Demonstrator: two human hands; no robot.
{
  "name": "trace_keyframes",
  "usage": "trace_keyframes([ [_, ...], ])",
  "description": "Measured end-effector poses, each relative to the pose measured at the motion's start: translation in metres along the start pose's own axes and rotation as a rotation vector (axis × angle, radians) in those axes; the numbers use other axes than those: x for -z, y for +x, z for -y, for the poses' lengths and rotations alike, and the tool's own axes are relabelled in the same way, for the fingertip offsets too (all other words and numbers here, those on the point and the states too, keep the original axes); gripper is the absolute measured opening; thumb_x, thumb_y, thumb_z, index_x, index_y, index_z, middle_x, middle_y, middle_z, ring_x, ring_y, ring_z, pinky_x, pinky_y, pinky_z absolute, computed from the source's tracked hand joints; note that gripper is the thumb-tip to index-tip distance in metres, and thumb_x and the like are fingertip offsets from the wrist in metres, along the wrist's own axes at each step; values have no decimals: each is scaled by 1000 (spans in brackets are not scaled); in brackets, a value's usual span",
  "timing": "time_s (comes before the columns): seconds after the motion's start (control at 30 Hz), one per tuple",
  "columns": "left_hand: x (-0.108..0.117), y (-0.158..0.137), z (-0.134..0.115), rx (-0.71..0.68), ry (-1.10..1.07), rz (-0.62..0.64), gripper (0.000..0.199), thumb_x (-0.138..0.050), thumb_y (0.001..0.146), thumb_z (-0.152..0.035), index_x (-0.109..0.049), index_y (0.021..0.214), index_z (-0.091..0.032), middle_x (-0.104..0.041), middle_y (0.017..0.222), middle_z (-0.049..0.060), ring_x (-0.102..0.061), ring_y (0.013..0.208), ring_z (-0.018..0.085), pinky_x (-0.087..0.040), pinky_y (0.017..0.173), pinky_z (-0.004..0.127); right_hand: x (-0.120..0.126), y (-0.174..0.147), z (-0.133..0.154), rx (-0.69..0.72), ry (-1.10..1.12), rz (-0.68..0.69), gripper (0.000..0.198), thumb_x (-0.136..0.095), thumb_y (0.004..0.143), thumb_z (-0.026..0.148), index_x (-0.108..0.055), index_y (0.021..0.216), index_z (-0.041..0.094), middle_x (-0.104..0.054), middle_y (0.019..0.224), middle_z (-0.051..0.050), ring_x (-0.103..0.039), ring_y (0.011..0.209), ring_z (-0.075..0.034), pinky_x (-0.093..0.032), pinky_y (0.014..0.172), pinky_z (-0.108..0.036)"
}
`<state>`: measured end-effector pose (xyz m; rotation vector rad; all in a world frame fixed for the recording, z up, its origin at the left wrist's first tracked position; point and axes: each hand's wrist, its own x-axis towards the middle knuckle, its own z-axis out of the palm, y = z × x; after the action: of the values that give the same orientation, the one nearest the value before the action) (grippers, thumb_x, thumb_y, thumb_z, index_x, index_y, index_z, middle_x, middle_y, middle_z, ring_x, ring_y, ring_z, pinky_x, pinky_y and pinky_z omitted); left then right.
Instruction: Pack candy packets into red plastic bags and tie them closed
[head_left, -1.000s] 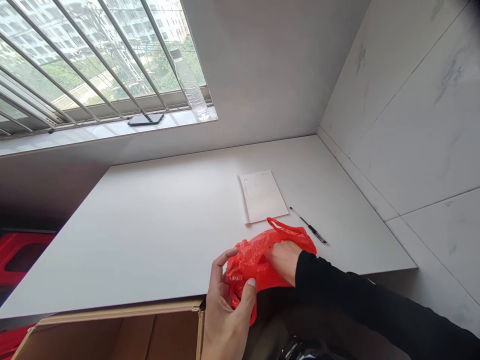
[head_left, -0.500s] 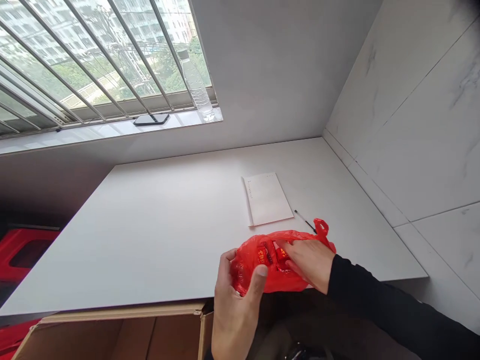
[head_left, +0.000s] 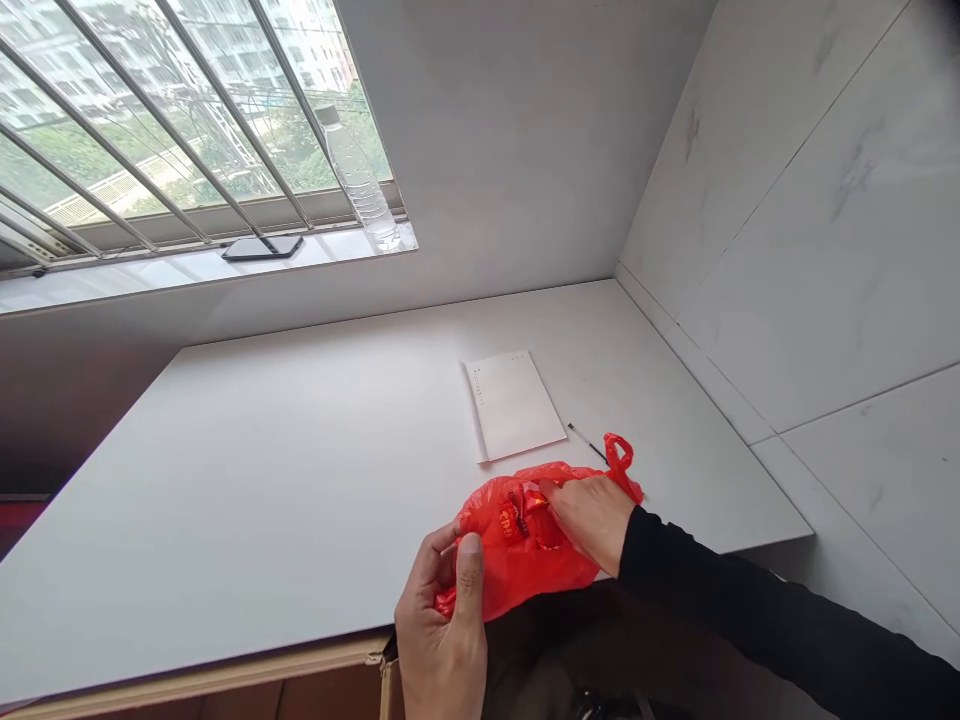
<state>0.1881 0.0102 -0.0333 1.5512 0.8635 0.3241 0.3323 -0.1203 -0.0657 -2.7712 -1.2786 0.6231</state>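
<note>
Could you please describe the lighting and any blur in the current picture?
Head view: bright, pale window; head view: light and shadow stripe the windowsill; head view: deep shadow below the red bag, a dark blur in the top right corner.

Person's right hand, a second ago sunk to wrist inside thin crinkled red plastic bag, now drawn back rightward, most of hand visible, fingertips at packets. Bag mouth opened wider; small shiny red packets with yellow print now exposed. Left hand: thumb closer to forefinger, at bag's left edge. Bag's handle loop shifted right, upright; slim black-and-clear pen now partly covered. Less of brown cardboard box in view, near left.
</note>
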Motion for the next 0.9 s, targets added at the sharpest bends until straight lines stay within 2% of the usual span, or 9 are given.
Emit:
trace_keyframes([
  [0.1,0,-4,-2,-2,-34,-87,62,-79,73,-57,-59,122,-24,-73,102,5,-69,88,21,-55,73,25,-1,-6,16,20,10,-71,18,-50,97,14,-63,109,15,-72,83,-10,-71,75,-28,-38,57,-33],
  [0.17,1,-6,-3,-12,-29,-134,57,-79,75,-56,-63,118,-23,-73,103,5,-68,89,20,-55,75,23,-4,-9,29,46,26,-100,16,-47,99,16,-62,105,16,-72,84,-9,-71,75,-26,-39,57,-33],
  [0.3,8,-4,0,-3,-9,-137,51,-72,78,-63,-72,103,-19,-73,92,5,-66,82,19,-54,71,21,-16,-9,50,157,51,-117,13,-53,96,16,-61,105,16,-72,84,-7,-70,73,-23,-42,57,-32],
  [0.43,13,-3,4,40,-50,-230,53,-74,73,-67,-75,99,-20,-72,87,2,-65,81,17,-53,68,17,-30,-5,60,247,64,-97,23,-60,89,12,-61,112,16,-73,89,-9,-71,75,-25,-43,57,-31],
  [0.57,14,-5,12,131,-178,-292,53,-78,70,-67,-72,95,-21,-72,84,1,-64,77,16,-53,65,16,-37,-7,60,248,77,-29,39,-64,83,10,-60,122,18,-74,89,-7,-72,75,-27,-41,52,-31],
  [0.73,15,-6,18,190,-344,-252,57,-83,66,-62,-68,102,-20,-75,87,4,-70,78,20,-55,61,18,-25,-10,44,169,73,22,46,-58,84,6,-59,128,20,-73,88,-6,-72,78,-27,-40,52,-30],
  [0.83,13,-10,12,188,-334,-195,66,-88,63,-54,-65,115,-22,-76,89,5,-73,79,23,-58,62,22,-16,1,37,127,54,67,64,-59,80,3,-52,141,17,-73,85,-9,-71,75,-29,-42,56,-31],
  [0.9,11,-11,9,158,-293,-151,66,-89,64,-50,-64,118,-21,-77,93,7,-73,82,24,-59,66,24,-13,14,37,131,70,72,65,-59,83,6,-49,146,18,-73,86,-9,-70,74,-29,-44,61,-32],
])
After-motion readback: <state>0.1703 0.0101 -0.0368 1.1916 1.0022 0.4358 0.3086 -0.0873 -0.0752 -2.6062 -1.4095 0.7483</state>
